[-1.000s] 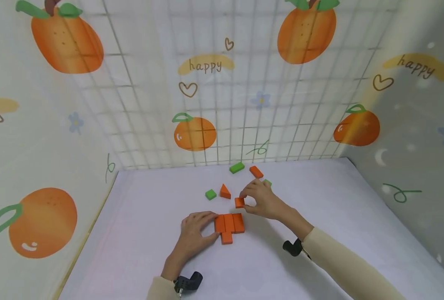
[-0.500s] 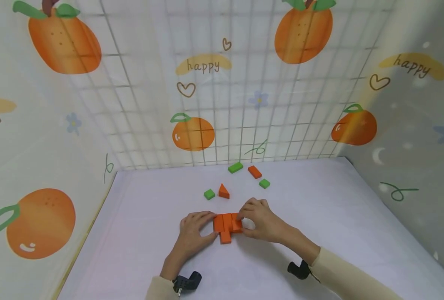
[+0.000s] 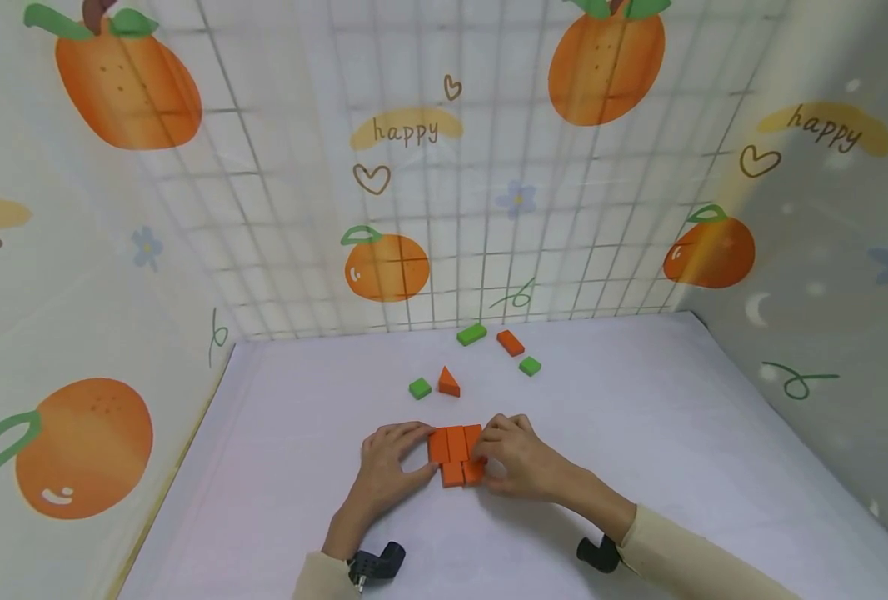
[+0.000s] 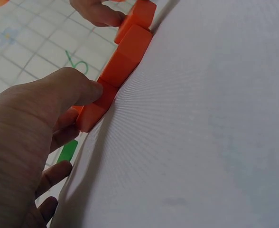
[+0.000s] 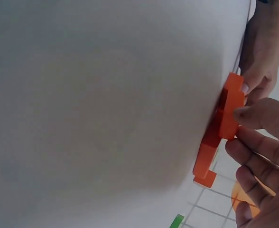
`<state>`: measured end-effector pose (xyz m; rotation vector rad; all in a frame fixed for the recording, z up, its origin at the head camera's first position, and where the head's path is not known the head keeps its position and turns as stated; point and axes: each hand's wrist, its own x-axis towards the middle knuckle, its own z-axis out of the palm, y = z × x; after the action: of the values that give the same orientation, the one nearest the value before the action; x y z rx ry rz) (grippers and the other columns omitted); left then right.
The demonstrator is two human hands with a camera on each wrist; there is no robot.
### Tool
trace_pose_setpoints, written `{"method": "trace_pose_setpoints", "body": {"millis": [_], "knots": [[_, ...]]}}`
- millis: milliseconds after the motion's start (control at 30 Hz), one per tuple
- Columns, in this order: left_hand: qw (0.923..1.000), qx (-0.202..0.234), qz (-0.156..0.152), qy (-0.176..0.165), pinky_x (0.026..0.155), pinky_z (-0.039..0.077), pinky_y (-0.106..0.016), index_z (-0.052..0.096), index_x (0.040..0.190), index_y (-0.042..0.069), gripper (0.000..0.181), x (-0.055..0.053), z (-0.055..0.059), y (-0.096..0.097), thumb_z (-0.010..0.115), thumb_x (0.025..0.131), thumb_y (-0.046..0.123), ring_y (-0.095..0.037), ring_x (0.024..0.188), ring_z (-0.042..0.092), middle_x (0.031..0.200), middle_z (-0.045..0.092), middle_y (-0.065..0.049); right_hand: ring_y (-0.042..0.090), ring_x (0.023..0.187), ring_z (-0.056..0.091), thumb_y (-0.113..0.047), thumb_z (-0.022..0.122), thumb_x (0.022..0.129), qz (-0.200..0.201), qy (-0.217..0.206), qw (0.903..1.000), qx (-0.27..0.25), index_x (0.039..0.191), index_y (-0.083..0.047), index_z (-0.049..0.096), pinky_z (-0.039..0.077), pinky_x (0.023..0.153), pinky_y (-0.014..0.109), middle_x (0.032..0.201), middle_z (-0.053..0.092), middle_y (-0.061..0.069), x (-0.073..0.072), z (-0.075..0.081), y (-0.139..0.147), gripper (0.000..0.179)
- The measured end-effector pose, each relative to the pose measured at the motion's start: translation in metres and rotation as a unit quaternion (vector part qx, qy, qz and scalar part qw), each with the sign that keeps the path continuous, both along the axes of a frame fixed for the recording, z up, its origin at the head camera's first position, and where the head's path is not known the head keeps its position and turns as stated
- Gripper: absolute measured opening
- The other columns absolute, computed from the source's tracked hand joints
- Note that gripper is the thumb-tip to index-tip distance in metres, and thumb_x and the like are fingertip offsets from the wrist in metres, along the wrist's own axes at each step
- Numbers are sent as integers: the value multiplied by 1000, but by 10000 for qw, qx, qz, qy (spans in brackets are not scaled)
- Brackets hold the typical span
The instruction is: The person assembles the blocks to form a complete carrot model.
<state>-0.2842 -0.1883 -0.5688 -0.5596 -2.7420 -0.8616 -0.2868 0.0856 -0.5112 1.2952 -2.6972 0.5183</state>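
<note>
A flat group of orange blocks (image 3: 456, 443) lies on the white table: three oblong ones side by side, with a smaller orange block (image 3: 452, 475) against their near edge. My left hand (image 3: 393, 462) holds the leftmost oblong block between thumb and index finger; in the left wrist view the thumb presses its near face. Beside the small block, my right hand (image 3: 522, 460) pinches an orange square block (image 3: 473, 473) at the group's near right corner. In the right wrist view my right thumb lies against orange (image 5: 231, 116), and the curled fingers stay behind it.
Beyond the group stand an orange triangular block (image 3: 448, 382) and a green square block (image 3: 420, 388). Farther back lie a green oblong block (image 3: 471, 334), an orange oblong block (image 3: 511, 342) and another green square (image 3: 530, 366). A printed curtain (image 3: 294, 250) borders the table.
My right hand has brought the orange square block from behind the group toward me, down to its near right corner beside the small block. My left hand keeps its place.
</note>
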Motion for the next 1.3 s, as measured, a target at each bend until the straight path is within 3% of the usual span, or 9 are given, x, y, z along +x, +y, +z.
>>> {"method": "trace_pose_setpoints", "body": {"millis": [267,567,767,1033,1200,1300], "knots": [[9999,-34,30,-93,104,27,-51,64,135,31,53,-1,-1,0,73,85,47,-18,127,45,139,57,10,10,106,47,-20,80,81,52,99,9999,0,101,-20,73,34,91,37,97,65,-10,0,-4,-2,21],[10000,27,34,61,101,28,-51,65,133,29,52,0,1,0,74,85,45,-19,125,46,138,58,8,12,107,47,-22,80,82,110,340,9992,198,102,-20,73,35,91,39,99,62,-8,-1,-5,-2,21],[9999,88,12,-61,102,27,-51,65,134,29,53,0,1,1,74,85,46,-20,126,46,138,58,8,14,107,49,-25,81,83,-109,164,9997,-142,101,-20,74,34,86,40,103,64,-8,-8,1,6,20],[9999,106,52,-118,106,24,-54,65,133,29,52,1,3,2,74,85,46,-19,127,44,138,57,10,20,107,52,-24,79,86,-1121,150,9918,-589,102,-13,74,33,83,43,104,66,-3,-48,13,18,20],[9999,134,36,-95,106,24,-53,65,133,30,52,1,2,2,74,84,45,-18,127,44,138,56,12,24,105,54,-24,79,86,-1736,333,9796,-952,102,-12,73,35,83,47,104,67,2,-79,15,29,22],[9998,159,22,-103,106,24,-53,65,133,30,52,1,2,2,75,84,44,-17,127,44,138,56,12,28,107,53,-27,79,86,-2164,192,9714,-954,106,-11,73,36,85,50,107,67,5,-98,17,33,26]]}}
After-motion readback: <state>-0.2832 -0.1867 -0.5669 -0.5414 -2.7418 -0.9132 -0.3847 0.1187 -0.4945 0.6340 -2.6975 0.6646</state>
